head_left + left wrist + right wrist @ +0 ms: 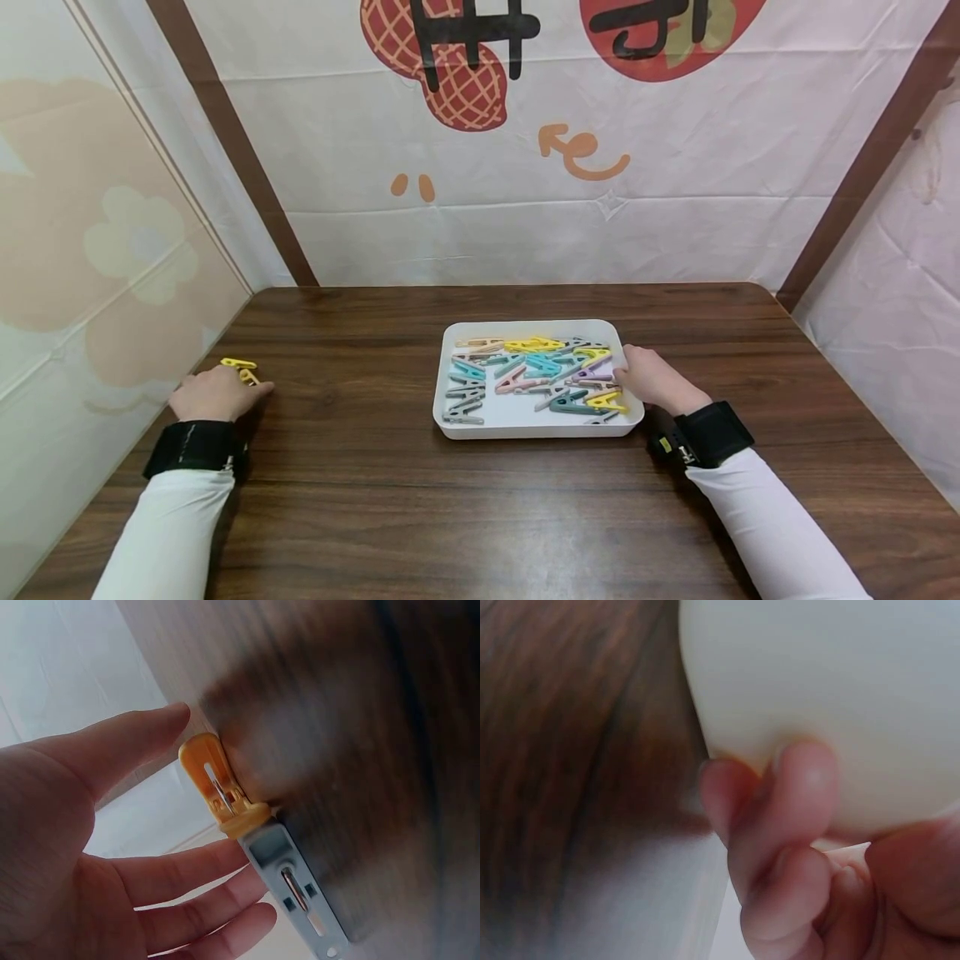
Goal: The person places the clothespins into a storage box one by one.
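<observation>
My left hand (pixel 215 393) is at the table's left edge, beside yellow clothespins (pixel 238 363). In the left wrist view, the thumb is stretched out near a yellow clothespin (pixel 208 769), its tip just apart from it. The other fingers lie loosely bent behind a grey clothespin (pixel 300 889) that meets the yellow one end to end. My right hand (pixel 656 379) grips the right side of a white tray (pixel 525 432). Its fingers curl against the tray's wall (pixel 802 667) in the right wrist view.
Many clothespins (pixel 542 365) in yellow, teal, grey, pink and purple lie in the tray. The tray sits on a brown wooden table (pixel 360 500). A printed white cloth (pixel 510 242) hangs behind the table, and a pale panel (pixel 90 275) stands along its left side.
</observation>
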The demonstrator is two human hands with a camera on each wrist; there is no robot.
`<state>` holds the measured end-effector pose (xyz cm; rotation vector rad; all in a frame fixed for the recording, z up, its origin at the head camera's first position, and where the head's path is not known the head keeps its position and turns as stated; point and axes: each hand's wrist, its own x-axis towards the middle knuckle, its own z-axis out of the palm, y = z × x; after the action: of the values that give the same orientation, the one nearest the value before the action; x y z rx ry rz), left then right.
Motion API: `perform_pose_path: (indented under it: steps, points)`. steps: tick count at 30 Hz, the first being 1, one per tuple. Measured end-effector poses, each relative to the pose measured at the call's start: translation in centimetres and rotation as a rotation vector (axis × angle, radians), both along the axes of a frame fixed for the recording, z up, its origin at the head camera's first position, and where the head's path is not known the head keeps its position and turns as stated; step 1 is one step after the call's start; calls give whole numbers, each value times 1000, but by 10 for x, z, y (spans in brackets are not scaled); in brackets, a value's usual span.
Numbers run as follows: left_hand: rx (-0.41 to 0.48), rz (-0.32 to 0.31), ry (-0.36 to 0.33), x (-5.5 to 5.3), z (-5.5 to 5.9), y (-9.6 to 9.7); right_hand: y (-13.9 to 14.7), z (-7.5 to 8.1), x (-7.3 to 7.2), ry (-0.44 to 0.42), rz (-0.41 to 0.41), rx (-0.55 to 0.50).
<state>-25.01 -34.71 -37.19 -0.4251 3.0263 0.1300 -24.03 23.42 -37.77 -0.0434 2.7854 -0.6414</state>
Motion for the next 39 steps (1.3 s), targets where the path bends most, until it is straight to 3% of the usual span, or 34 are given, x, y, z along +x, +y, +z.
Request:
perform_pose_path:
  steps: [9, 17, 21, 24, 30, 39]
  points:
    - [13, 1, -14, -3, 2, 3, 1, 1, 1, 9, 16, -8]
    - [96, -20, -17, -2, 5, 2, 1, 2, 1, 6, 13, -8]
    - [159, -41, -23, 0, 8, 3, 0, 0, 0, 5, 4, -5]
    - [192, -91, -5, 2, 12, 9, 0, 0, 1, 2, -1, -9]
    - [227, -211, 70, 2, 25, 39, 0, 0, 0, 7, 0, 10]
    - [260, -429, 191, 8, 44, 110, 0, -1, 0, 7, 3, -1]
